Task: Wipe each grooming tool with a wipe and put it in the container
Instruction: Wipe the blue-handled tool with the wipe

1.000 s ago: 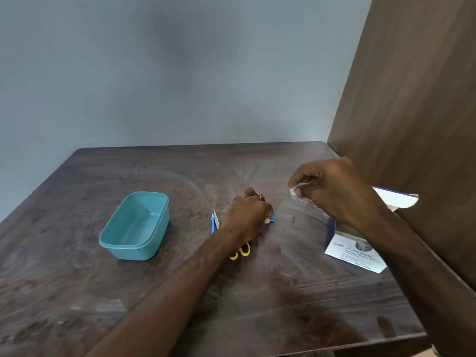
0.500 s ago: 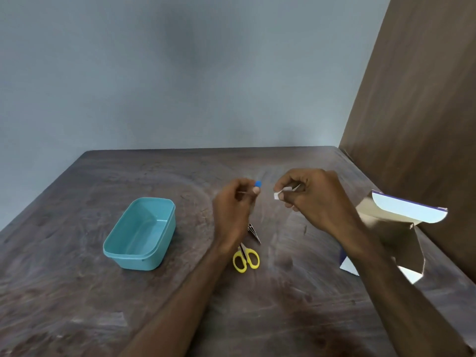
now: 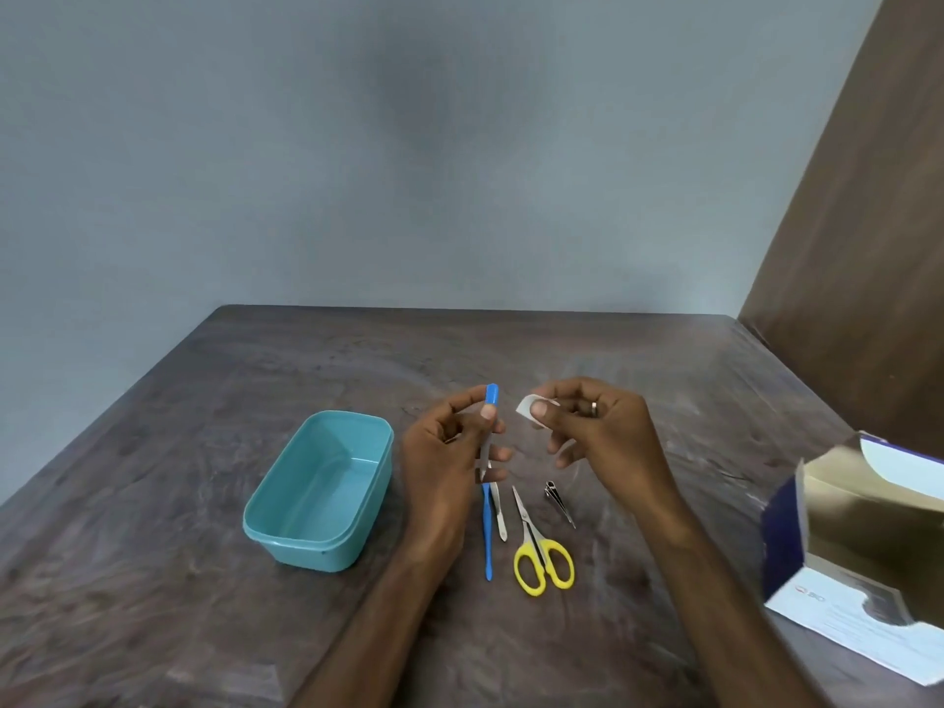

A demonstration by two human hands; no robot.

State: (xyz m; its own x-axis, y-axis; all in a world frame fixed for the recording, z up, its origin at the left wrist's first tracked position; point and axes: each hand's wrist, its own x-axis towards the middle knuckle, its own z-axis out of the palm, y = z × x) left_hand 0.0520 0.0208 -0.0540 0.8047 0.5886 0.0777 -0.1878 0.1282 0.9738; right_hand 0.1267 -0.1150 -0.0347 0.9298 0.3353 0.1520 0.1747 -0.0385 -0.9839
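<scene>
We held a blue-tipped tool (image 3: 489, 426) upright in our left hand (image 3: 449, 452), fingers (image 3: 488, 412) curled round its shaft, above the worktop (image 3: 153, 580). Our right hand (image 3: 592, 431) pinched a small white wipe (image 3: 526, 404) just beside the tip, not touching it. Teal container (image 3: 319, 490) sat left of the hands with nothing in it, so we judged no tool finished. On the worktop lay a blue-handled tool (image 3: 488, 534), a slim metal tool (image 3: 499, 513), yellow scissors (image 3: 541, 554) and nail clippers (image 3: 559, 500). Open wipe box (image 3: 863, 569) at right.
</scene>
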